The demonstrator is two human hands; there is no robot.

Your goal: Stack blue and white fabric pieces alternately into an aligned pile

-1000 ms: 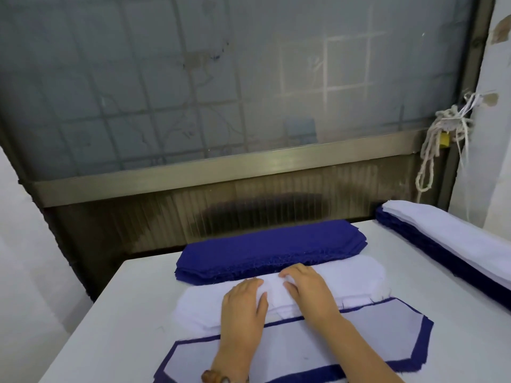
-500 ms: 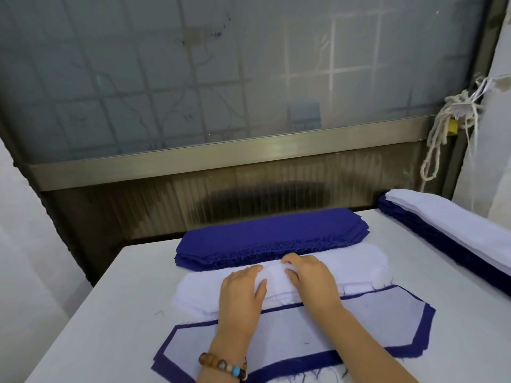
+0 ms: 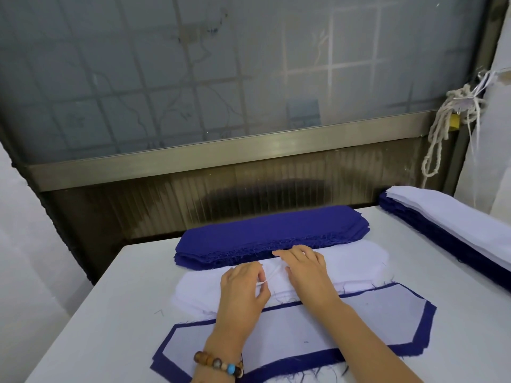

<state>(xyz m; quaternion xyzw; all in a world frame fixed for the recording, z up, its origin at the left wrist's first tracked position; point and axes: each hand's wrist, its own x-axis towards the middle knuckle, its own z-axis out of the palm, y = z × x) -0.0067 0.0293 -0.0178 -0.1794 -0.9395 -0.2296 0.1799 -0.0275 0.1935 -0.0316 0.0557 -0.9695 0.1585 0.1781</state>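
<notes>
On white pile [image 3: 356, 261], left hand [image 3: 243, 288] pinches top piece [image 3: 269, 275] up; right hand [image 3: 307, 269] lies flat on pile, fingers straight.

My left grip [image 3: 244, 286] pinches thin, matt white cloth [image 3: 356, 262], soft and creased; the blue stack [image 3: 265, 233] is woven cloth, frayed rough along its edge. The surface [image 3: 105, 322] looks smooth, matt white; my bracelet [image 3: 218, 364] has glossy wooden beads

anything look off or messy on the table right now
Nothing serious. The top white piece is bunched into a ridge between the left hand and right hand, and the near edge of the blue stack is frayed.
</notes>
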